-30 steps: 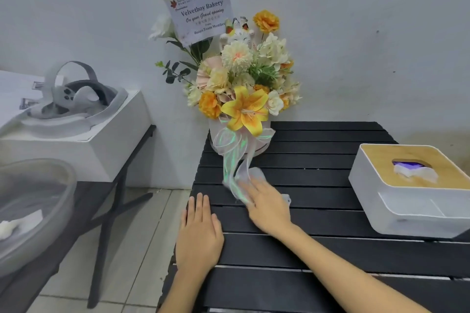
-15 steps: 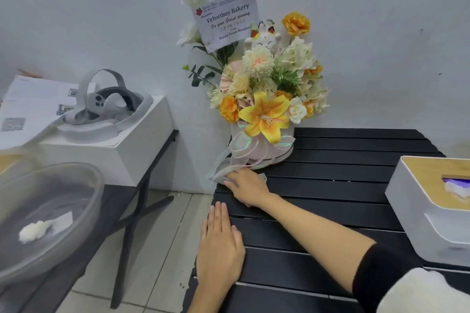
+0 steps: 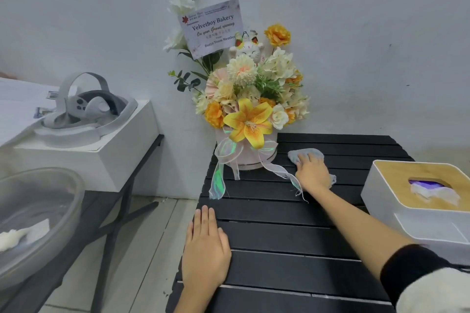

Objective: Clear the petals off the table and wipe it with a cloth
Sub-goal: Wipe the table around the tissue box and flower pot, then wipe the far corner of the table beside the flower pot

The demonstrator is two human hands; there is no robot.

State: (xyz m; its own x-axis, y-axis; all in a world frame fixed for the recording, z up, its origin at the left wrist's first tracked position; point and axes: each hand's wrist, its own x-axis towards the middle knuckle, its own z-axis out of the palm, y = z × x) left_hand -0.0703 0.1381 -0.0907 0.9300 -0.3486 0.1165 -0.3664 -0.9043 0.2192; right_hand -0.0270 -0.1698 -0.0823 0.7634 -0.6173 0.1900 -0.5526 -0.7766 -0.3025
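Note:
The black slatted table (image 3: 274,234) fills the lower middle. My right hand (image 3: 314,175) presses a pale grey cloth (image 3: 309,155) flat onto the far slats, just right of the flower box; the cloth sticks out beyond my fingertips and at the wrist side. My left hand (image 3: 204,244) lies flat, fingers together, on the table's near left edge and holds nothing. No loose petals show on the slats.
A flower arrangement (image 3: 250,107) in a round pink box with trailing ribbons (image 3: 218,180) stands at the table's far left corner. A white tissue box (image 3: 422,201) sits at the right edge. Left: a clear bowl (image 3: 33,213) and a headset (image 3: 86,107) on a white box.
My right hand slid the cloth from the left front of the flower box across to its right side, farther back. The left hand stayed flat at the left edge.

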